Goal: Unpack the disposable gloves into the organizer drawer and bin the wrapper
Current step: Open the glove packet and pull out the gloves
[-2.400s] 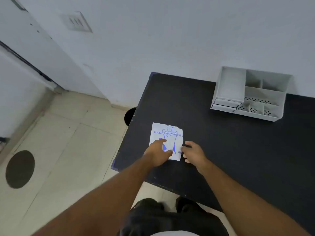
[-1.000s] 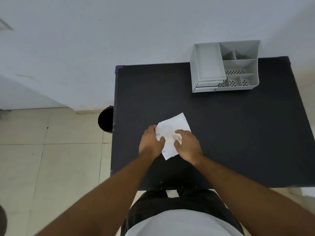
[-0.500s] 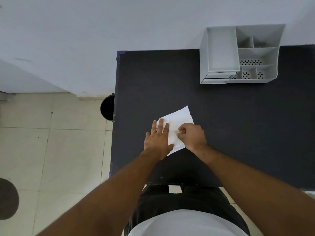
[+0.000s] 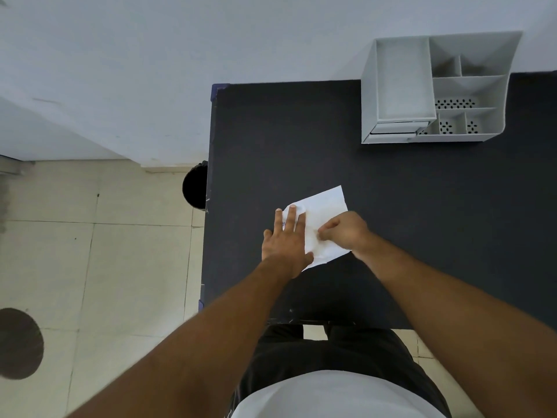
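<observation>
A white glove packet lies blank side up on the black table, tilted, near the front left. My left hand presses flat on its left part with fingers spread. My right hand pinches the packet near its middle with closed fingertips. The grey organizer stands at the back right against the wall, with a small drawer low at its front left, shut.
A black bin stands on the tiled floor just left of the table's left edge. A white wall runs behind the table. A dark round patch marks the floor at far left. My legs are under the table's front edge.
The packet was flipped from printed side up to blank side up and turned. My left hand went from gripping to lying flat; my right hand now pinches its middle.
</observation>
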